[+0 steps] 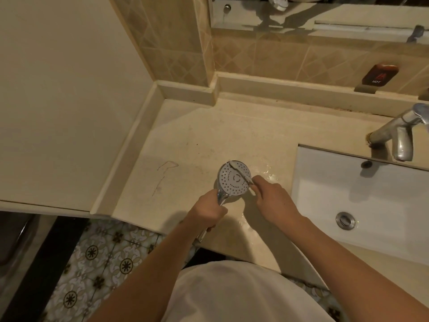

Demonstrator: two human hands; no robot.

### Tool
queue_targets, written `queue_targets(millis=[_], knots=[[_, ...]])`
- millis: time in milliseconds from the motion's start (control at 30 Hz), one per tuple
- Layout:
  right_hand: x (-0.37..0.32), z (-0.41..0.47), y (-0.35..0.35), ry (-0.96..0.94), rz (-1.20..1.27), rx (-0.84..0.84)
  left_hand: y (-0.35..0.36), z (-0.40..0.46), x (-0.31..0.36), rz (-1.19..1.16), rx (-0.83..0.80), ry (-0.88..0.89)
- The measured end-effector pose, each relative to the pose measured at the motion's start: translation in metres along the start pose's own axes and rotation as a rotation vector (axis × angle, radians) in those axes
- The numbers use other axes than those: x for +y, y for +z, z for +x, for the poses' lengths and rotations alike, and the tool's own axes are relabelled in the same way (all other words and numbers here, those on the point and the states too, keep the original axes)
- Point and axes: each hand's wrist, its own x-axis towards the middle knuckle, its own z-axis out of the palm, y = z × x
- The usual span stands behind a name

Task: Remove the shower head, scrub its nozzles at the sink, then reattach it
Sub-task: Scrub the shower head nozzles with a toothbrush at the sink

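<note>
While the shower head (pixel 233 180) is kept face-up just above the beige stone desk (pixel 209 135), its chrome handle is gripped by the left hand (pixel 210 211), whose fingers are curled tightly round it. The round white face with its rings of dark nozzles is turned toward the camera. A pale toothbrush (pixel 241 175) is pinched in the right hand (pixel 271 196), the fingers closed on its handle, and the brush is laid slantwise across the upper right part of the nozzle face, its head at the top rim. The shower head is held to the left of the white sink (pixel 325 194), not over the basin. Wet, shining patches are seen on the desk just beside and below the right hand. A chrome tap (pixel 397 133) is mounted at the back of the sink, and a metal drain (pixel 345 220) is set in the basin floor. A dark sign marked HOT (pixel 379 74) is propped against the tiled wall behind.
</note>
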Motion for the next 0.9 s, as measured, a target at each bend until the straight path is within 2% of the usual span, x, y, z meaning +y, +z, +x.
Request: queue_targets(millis=[133, 267, 433, 567, 700, 800, 900], knots=[[-0.007, -0.007, 0.006, -0.074, -0.042, -0.124, 0.001, 0.001, -0.005, 0.032, 0.009, 0.008], [-0.004, 0.002, 0.000, 0.026, 0.024, -0.013, 0.003, -0.002, -0.008, 0.004, -0.020, 0.018], [-0.014, -0.011, 0.010, -0.029, -0.230, -0.010, 0.004, -0.003, -0.011, -0.015, 0.021, 0.102], [-0.007, -0.009, 0.007, 0.103, -0.104, 0.076, 0.002, -0.005, -0.012, -0.045, 0.029, 0.148], [-0.006, -0.015, 0.013, 0.088, -0.156, 0.050, 0.001, -0.011, -0.009, -0.115, -0.029, 0.133], [0.011, -0.007, 0.002, 0.182, -0.065, 0.149, 0.001, -0.016, -0.010, -0.175, -0.052, 0.094], [0.014, -0.007, -0.002, 0.083, 0.017, 0.060, 0.000, -0.020, -0.009, -0.247, -0.069, 0.060]])
